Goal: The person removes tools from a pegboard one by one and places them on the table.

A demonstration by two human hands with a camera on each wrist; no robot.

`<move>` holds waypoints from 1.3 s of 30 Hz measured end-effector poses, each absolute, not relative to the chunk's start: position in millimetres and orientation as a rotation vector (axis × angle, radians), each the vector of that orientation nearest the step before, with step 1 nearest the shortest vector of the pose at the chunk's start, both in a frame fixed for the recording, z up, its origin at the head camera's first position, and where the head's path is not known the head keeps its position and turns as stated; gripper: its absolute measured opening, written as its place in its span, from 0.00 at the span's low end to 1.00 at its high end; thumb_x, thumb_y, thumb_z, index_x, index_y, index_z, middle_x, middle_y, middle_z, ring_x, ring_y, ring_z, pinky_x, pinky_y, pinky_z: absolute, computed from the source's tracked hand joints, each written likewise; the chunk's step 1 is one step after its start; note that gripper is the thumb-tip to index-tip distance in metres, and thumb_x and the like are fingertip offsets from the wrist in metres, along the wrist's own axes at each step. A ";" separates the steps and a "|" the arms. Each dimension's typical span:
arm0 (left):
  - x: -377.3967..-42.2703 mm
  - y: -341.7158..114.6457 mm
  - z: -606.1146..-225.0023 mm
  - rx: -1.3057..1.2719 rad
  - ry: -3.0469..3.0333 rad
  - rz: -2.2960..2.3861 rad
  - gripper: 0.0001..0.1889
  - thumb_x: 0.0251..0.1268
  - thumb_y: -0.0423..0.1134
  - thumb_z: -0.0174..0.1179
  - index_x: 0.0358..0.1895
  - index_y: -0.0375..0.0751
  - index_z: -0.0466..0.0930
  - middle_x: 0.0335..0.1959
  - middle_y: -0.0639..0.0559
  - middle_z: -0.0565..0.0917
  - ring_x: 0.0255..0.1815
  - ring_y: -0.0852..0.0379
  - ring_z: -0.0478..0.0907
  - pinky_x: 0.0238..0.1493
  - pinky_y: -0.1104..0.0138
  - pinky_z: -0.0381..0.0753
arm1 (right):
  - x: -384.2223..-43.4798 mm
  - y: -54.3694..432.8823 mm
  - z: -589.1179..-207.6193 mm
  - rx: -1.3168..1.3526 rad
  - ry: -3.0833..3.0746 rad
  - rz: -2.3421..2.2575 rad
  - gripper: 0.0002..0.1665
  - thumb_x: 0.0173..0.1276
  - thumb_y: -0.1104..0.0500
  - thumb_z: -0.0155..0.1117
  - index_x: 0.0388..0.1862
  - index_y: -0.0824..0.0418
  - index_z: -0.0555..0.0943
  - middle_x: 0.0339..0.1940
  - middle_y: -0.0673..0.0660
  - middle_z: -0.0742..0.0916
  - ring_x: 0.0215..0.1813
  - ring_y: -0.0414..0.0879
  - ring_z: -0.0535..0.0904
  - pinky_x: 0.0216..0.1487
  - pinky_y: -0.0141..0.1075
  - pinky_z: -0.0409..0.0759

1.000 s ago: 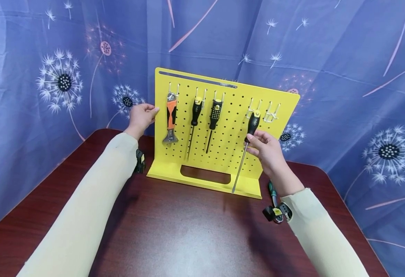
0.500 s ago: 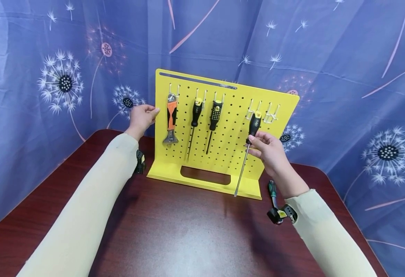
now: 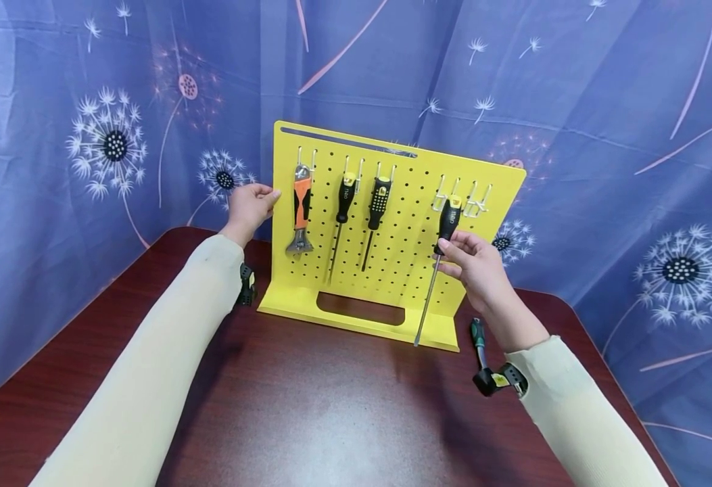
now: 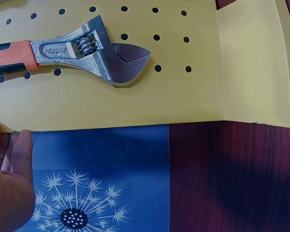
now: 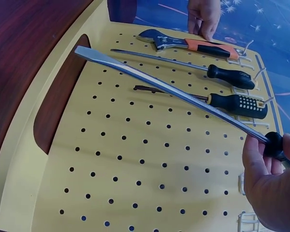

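Head view: screwdriver [image 3: 448,226] held tilted, tip down, before right part of yellow pegboard [image 3: 297,301]; handle base pinched by right hand [image 3: 480,265], pegboard's left edge by left hand [image 3: 249,211].
Left wrist view: adjustable wrench [image 4: 67,50] seen near pinched edge.
Right wrist view: screwdriver judged stiff, fairly light; smooth shaft probably slippery, handle best gripped.

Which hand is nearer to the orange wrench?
Left. The left hand pinches the board's left edge, just beside the orange wrench; the right hand is towards the board's far right side, holding a screwdriver.
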State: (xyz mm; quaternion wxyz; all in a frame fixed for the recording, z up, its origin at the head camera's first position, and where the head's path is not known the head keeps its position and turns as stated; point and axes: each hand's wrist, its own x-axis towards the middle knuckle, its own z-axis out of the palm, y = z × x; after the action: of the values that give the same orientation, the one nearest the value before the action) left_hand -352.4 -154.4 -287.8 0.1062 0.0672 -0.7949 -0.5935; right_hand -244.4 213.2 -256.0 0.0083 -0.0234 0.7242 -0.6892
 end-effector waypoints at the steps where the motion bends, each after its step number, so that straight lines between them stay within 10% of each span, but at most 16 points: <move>1: -352.6 -154.5 -287.9 0.195 -2.341 -1.745 0.20 0.80 0.43 0.56 0.63 0.33 0.80 0.61 0.36 0.82 0.54 0.50 0.82 0.67 0.58 0.83 | -243.6 213.5 -255.7 -0.077 2.261 -2.157 0.06 0.79 0.59 0.58 0.48 0.58 0.72 0.37 0.43 0.79 0.40 0.33 0.82 0.46 0.24 0.87; 39: -353.6 -155.5 -289.6 0.192 -2.316 -1.781 0.20 0.79 0.43 0.56 0.63 0.32 0.80 0.54 0.42 0.83 0.51 0.55 0.81 0.67 0.58 0.83 | -207.1 246.8 -296.4 0.015 2.198 -2.157 0.07 0.80 0.59 0.57 0.39 0.50 0.77 0.32 0.42 0.80 0.36 0.34 0.82 0.42 0.25 0.87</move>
State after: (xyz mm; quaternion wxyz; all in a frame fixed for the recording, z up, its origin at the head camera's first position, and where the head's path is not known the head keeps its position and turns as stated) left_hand -353.6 -155.5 -289.6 0.1066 0.0652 -0.7866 -0.6047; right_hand -207.1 246.8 -296.4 0.0308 0.0049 0.7134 -0.7000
